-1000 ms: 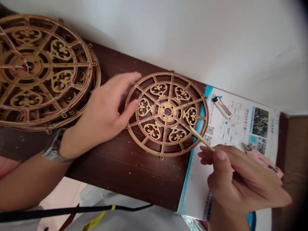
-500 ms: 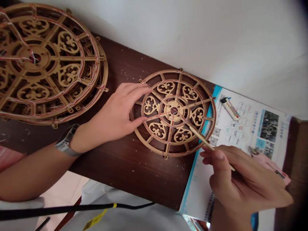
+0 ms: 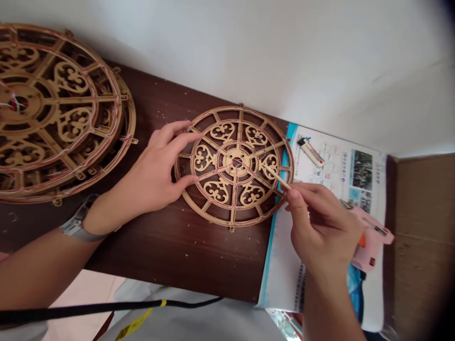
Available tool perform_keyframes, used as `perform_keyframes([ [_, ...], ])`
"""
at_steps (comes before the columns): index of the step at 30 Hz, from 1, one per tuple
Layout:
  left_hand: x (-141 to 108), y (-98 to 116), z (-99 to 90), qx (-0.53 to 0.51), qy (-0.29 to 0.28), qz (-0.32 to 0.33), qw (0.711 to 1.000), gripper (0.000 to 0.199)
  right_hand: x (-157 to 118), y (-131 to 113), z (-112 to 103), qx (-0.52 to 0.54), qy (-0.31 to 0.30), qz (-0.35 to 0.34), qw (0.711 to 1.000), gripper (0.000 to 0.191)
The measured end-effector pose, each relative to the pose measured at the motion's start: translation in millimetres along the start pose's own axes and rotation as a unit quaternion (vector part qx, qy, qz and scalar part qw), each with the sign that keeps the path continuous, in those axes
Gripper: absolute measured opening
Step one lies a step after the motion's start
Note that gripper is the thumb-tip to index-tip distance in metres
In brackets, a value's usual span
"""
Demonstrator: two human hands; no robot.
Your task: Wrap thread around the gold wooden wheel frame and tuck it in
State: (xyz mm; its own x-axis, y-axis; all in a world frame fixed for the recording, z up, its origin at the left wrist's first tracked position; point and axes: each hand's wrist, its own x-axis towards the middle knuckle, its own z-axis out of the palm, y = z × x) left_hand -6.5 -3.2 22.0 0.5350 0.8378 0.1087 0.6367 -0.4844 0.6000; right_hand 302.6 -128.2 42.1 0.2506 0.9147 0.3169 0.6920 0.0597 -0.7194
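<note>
A round fretwork wooden wheel (image 3: 232,221) lies flat on the dark board, with thin red lines along its spokes and rims. My left hand (image 3: 156,166) grips its left edge, fingers above and thumb below. My right hand (image 3: 322,227) pinches a thin wooden stick (image 3: 278,178), whose tip rests on the wheel's right side near a heart-shaped cut-out. A larger stacked wooden wheel (image 3: 60,110) lies at the left, just beyond my left fingers, cut off by the frame edge.
A watch (image 3: 76,225) circles my left wrist. A printed leaflet (image 3: 341,175) carries a small white tube (image 3: 311,152) and a pink tool (image 3: 369,241). The dark wooden board (image 3: 142,251) is scattered with pale crumbs. Cardboard (image 3: 423,237) stands at the right; a white wall (image 3: 227,47) runs behind.
The view has swung, so everything sits further left in the picture. My left hand stays on the wheel, and the stick stays in my right hand with its tip on the wheel.
</note>
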Motion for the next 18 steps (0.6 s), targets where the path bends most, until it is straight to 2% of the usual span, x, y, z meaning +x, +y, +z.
perform_keyframes([
  [5, -1.2, 1.7, -5.1, 0.053, 0.023, -0.028, 0.998, 0.082, 1.9, 16.0, 2.0, -0.043, 0.031, 0.014, 0.998, 0.015],
  [10, -2.1, -3.1, -4.9, 0.088, 0.076, -0.047, 0.992, 0.082, 0.5, 19.8, 2.8, -0.082, 0.005, 0.079, 0.994, 0.03],
  [15, -3.9, -3.8, -0.6, -0.006, 0.102, -0.08, 0.992, 0.081, 1.5, 15.1, 3.1, -0.02, -0.005, 0.107, 0.994, 0.029],
  [18, -4.0, -1.3, 1.0, -0.155, 0.136, -0.098, 0.974, 0.085, 3.0, 14.0, 1.3, 0.043, 0.005, 0.138, 0.989, 0.032],
])
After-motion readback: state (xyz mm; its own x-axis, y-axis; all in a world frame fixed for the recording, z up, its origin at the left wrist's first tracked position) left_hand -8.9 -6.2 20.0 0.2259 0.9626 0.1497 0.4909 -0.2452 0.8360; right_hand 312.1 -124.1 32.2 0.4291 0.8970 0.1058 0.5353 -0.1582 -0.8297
